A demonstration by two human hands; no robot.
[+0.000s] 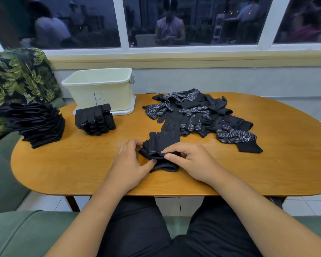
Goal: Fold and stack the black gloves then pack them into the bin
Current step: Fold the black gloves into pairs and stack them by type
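A black glove (164, 140) lies flat on the wooden table (82, 164), fingers pointing away from me. My left hand (130, 164) and my right hand (189, 160) both pinch its cuff end at the near side, where the fabric is bunched. Behind it, a loose pile of black dotted gloves (202, 115) spreads over the table's right middle. A stack of folded gloves (95, 119) stands in front of the pale bin (100, 88) marked "B" at the back left. A taller stack of folded black gloves (37, 123) sits at the table's left edge.
The bin stands on a white lid or tray (126, 111). A green sofa with a leaf-patterned cushion (17, 75) is at the left. A window sill and wall run behind the table. My legs are below the near table edge.
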